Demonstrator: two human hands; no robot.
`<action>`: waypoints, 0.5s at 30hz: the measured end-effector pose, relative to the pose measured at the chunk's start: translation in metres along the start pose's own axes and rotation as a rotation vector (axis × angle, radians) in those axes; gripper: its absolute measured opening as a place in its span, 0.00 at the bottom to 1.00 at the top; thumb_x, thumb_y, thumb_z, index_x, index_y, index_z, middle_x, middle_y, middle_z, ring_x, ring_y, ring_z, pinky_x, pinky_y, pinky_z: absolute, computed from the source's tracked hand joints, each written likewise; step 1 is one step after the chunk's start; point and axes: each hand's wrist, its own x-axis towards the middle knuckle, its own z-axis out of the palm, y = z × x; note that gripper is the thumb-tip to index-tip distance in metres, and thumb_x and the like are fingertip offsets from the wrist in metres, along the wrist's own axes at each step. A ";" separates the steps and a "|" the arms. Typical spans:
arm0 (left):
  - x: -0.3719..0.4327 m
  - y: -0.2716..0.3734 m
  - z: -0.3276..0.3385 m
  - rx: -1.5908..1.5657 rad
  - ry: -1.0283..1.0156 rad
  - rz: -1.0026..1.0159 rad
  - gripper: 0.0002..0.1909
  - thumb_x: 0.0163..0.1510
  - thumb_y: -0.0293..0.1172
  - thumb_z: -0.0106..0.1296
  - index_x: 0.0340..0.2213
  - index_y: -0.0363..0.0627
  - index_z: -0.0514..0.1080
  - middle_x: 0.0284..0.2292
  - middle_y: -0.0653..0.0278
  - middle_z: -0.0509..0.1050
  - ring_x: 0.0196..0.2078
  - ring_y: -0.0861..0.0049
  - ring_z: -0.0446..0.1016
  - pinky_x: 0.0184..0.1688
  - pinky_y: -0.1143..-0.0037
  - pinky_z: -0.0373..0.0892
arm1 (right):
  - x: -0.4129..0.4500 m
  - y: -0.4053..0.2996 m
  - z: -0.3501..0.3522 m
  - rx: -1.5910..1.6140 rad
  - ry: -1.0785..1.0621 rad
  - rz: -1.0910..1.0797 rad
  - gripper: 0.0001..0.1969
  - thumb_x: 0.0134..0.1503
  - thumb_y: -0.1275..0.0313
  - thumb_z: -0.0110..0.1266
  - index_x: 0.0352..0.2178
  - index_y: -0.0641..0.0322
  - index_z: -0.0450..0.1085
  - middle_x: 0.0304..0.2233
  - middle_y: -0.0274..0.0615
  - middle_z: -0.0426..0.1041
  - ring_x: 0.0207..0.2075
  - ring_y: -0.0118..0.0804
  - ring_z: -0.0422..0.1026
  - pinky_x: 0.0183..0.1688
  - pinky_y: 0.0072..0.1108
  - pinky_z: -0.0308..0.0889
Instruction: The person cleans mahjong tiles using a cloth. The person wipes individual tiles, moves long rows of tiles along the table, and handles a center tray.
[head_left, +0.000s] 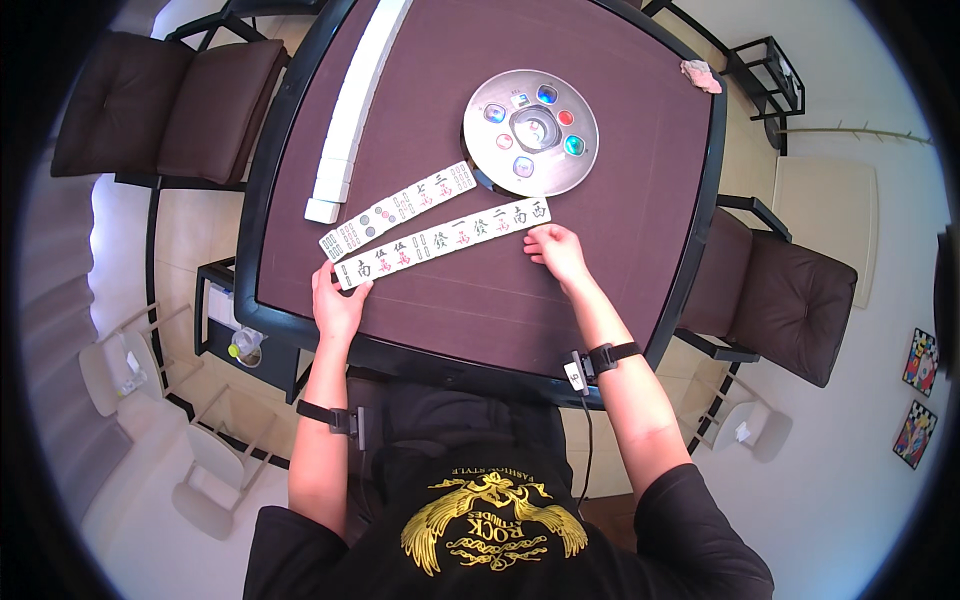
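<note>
Two rows of face-up mahjong tiles lie slantwise on the brown tabletop. My left hand holds the left end of the near row of mahjong tiles, fingers at its end and thumb along its near edge. Just below that row's right end, my right hand rests with its fingers curled; whether they touch the last tile I cannot tell. The far row of mahjong tiles lies behind, its left end close to the near row. Farther left runs a long wall of white tiles, their faces not visible.
A round silver console with coloured buttons sits mid-table, close behind the rows. The mahjong table has a raised dark rim. A pink-and-grey lump lies at the far right corner. Brown padded chairs flank the table. A bottle stands in a side shelf.
</note>
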 end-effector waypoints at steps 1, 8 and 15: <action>0.000 0.000 0.001 -0.002 0.001 0.000 0.36 0.36 0.30 0.61 0.47 0.36 0.58 0.43 0.61 0.63 0.40 0.72 0.69 0.42 0.74 0.66 | 0.000 -0.001 0.001 -0.014 -0.039 -0.012 0.09 0.53 0.72 0.45 0.30 0.69 0.66 0.26 0.40 0.71 0.27 0.27 0.71 0.29 0.16 0.66; -0.002 0.002 0.005 0.005 0.012 -0.004 0.36 0.36 0.30 0.61 0.47 0.35 0.58 0.43 0.60 0.63 0.40 0.71 0.69 0.42 0.73 0.66 | 0.000 -0.012 0.012 -0.027 -0.144 0.070 0.12 0.55 0.69 0.42 0.34 0.69 0.66 0.33 0.44 0.71 0.34 0.31 0.71 0.36 0.19 0.66; -0.003 0.008 0.006 0.013 0.012 -0.023 0.36 0.37 0.30 0.61 0.47 0.34 0.58 0.44 0.60 0.62 0.40 0.71 0.69 0.43 0.73 0.66 | -0.002 -0.015 0.016 -0.026 -0.119 0.170 0.11 0.54 0.70 0.43 0.32 0.69 0.66 0.29 0.43 0.73 0.30 0.30 0.72 0.32 0.18 0.67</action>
